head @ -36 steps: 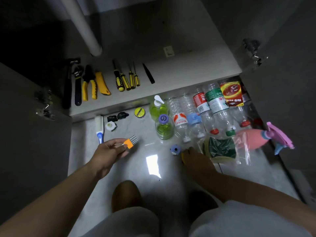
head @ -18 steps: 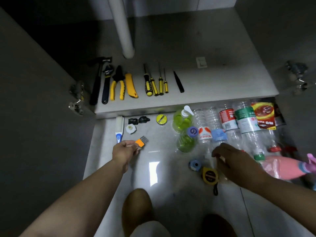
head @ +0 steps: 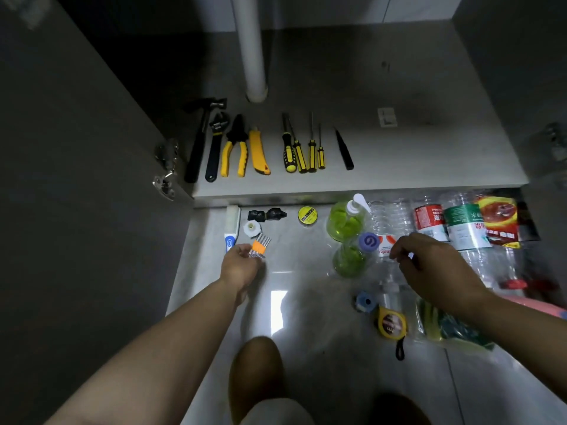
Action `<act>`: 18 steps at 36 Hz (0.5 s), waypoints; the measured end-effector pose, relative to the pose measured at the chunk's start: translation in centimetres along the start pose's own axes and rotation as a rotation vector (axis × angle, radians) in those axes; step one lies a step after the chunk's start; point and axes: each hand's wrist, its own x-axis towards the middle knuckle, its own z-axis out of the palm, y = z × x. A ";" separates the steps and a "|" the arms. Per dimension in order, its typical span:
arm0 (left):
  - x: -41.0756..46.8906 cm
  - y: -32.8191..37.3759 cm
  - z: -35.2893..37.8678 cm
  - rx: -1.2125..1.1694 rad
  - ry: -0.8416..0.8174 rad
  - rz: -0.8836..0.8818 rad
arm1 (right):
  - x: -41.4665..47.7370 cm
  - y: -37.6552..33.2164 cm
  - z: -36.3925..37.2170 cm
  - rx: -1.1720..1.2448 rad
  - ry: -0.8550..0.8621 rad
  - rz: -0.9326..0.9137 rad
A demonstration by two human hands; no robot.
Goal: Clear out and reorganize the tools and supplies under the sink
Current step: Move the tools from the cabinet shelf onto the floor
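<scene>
White drain pipe (head: 252, 47) drops vert. to cabinet floor (head: 429, 154). Metal hinge (head: 165, 170) on left door; glossy tile floor (head: 306, 317) w/ light glare.

head-worn view, looking steeply down, near open cabinet floor (head: 399, 167)

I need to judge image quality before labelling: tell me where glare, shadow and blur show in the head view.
Head view: a bright rectangular glare patch on the floor tile; the cabinet interior behind the white pipe sits in deep shadow; the right hand looks motion-blurred; straight edges bow from wide-angle distortion.
</scene>
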 end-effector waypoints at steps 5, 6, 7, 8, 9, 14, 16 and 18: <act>-1.3 2.9 -1.4 0.083 -0.065 0.090 | 0.5 -1.2 -1.0 -0.009 0.028 -0.021; -1.5 3.7 -1.6 0.086 -0.072 0.136 | 0.7 -1.4 -1.4 -0.012 0.035 -0.038; -1.7 4.7 -1.8 0.105 -0.067 0.193 | 1.0 -1.8 -1.7 -0.011 0.041 -0.055; -1.8 5.6 -2.0 0.143 -0.053 0.255 | 1.3 -2.1 -2.1 -0.009 0.047 -0.071; -1.7 6.6 -2.2 0.193 -0.032 0.319 | 1.7 -2.5 -2.5 -0.010 0.054 -0.085; 0.1 12.1 -3.3 0.414 0.072 0.587 | 4.3 -3.9 -4.1 0.020 0.108 -0.109; 1.2 14.2 -3.6 0.485 0.124 0.650 | 5.8 -4.5 -4.7 0.038 0.136 -0.117; 2.3 16.2 -3.7 0.550 0.201 0.681 | 7.2 -5.2 -5.1 0.064 0.164 -0.123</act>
